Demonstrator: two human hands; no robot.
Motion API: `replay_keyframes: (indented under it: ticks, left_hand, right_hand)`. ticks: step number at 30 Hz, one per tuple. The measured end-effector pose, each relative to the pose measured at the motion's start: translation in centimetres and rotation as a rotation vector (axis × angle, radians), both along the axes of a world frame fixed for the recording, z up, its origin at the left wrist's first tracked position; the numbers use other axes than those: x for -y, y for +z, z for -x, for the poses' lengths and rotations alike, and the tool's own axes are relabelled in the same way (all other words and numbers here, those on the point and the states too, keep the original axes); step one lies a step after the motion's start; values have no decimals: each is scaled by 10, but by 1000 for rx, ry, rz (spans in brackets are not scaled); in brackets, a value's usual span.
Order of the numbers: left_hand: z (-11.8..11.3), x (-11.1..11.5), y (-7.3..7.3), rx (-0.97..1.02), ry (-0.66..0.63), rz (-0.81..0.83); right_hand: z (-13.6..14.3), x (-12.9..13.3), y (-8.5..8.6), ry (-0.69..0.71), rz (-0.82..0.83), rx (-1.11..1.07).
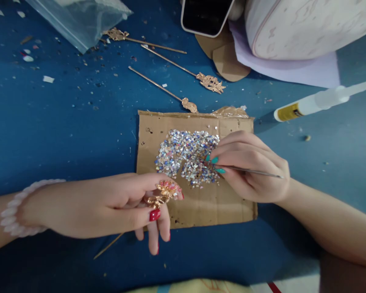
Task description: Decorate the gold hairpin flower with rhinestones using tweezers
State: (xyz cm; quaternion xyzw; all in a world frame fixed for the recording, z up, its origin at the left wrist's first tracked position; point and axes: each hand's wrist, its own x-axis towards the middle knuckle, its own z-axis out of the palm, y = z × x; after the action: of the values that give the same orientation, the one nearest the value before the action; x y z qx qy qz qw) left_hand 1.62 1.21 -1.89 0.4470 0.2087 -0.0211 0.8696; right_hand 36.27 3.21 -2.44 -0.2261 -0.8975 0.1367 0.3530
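My left hand [118,203] pinches a gold hairpin [158,199] by its ornate head, which carries pink and red stones. The hairpin's thin stem comes out below the palm at the lower left. In my right hand [253,167] is a slim metal tool [247,170], like a needle or one arm of tweezers, gripped between the fingertips. Its tip, partly hidden by the fingers, is at a heap of small glittering rhinestones [173,150]. These stones are spread on a piece of cardboard [225,209] beneath both hands.
Three more gold hairpins [212,82] lie beyond the cardboard. A glue bottle [293,110] rests at the right. At the back are a plastic bag [76,24], a phone [205,16], cardboard scraps [230,63] and a pale rounded case [311,28]. Bits litter the blue table [64,134].
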Motion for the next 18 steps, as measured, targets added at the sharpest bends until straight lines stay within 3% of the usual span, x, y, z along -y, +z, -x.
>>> replay_keyframes:
  ticks: [18]
  left_hand:
    - [1, 2, -3, 7, 12, -18]
  right_hand:
    - [0, -1, -2, 12, -11, -6]
